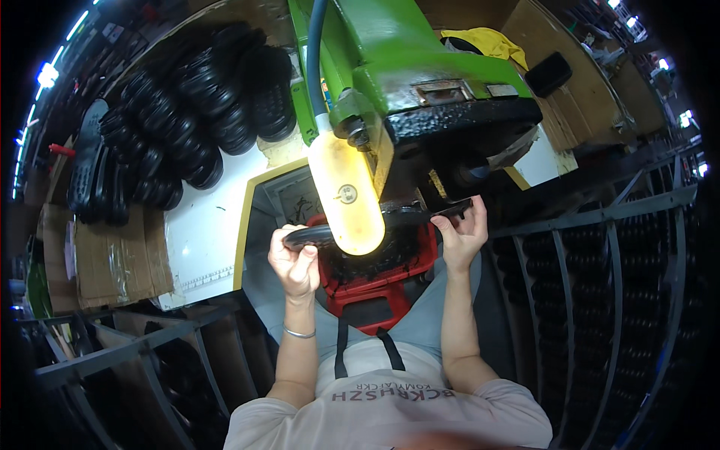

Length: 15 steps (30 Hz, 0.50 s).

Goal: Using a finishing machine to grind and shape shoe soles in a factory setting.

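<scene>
A long black shoe sole (405, 218) is held level between my two hands, under the head of a green machine (442, 64). My left hand (295, 264) pinches its left end between thumb and fingers. At the other end, my right hand (462, 234) grips with the thumb below and fingers raised along the edge. The lit yellow lamp (346, 195) hangs in front of the sole and covers part of it. Just above the sole's right part is the machine's dark working part (442, 191); the exact contact there is hidden.
Stacked black soles (176, 112) stand on the white tabletop (214, 217) to the left. Below my hands sits a red container (367, 292) with black scraps. Metal racks (600, 225) flank me, and cardboard boxes (592, 82) with a yellow cloth (491, 45) are behind the machine.
</scene>
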### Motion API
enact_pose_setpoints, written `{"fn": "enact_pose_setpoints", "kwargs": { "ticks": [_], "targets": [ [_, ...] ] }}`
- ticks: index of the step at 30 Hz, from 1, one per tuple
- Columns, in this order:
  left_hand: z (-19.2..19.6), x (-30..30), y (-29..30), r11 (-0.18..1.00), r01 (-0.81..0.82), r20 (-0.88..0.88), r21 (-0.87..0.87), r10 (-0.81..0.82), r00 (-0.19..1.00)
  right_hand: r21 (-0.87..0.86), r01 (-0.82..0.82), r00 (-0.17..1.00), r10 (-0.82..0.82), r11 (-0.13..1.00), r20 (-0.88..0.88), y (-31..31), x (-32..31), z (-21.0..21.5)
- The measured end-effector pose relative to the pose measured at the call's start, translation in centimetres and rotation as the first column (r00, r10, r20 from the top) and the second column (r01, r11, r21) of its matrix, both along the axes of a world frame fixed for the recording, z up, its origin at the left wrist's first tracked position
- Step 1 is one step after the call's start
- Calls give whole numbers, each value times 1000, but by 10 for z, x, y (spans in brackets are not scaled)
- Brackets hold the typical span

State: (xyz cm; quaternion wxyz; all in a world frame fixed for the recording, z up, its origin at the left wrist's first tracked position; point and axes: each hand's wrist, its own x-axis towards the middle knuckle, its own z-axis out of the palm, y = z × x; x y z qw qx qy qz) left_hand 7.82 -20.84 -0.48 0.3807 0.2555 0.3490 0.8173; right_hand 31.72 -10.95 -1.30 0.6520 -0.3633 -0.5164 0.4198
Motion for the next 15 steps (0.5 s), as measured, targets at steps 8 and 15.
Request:
{"fn": "enact_pose_setpoints", "kwargs": {
  "ticks": [8,15],
  "targets": [
    [-22,-29,-21,999,25,-187,-37,-31,982,14,-75,996,75,997,-39,0,-10,-21],
    [39,23,16,980,-23,-750,-197,-135,648,-26,9,999,-10,1000,-49,9,49,-9]
  ]
}}
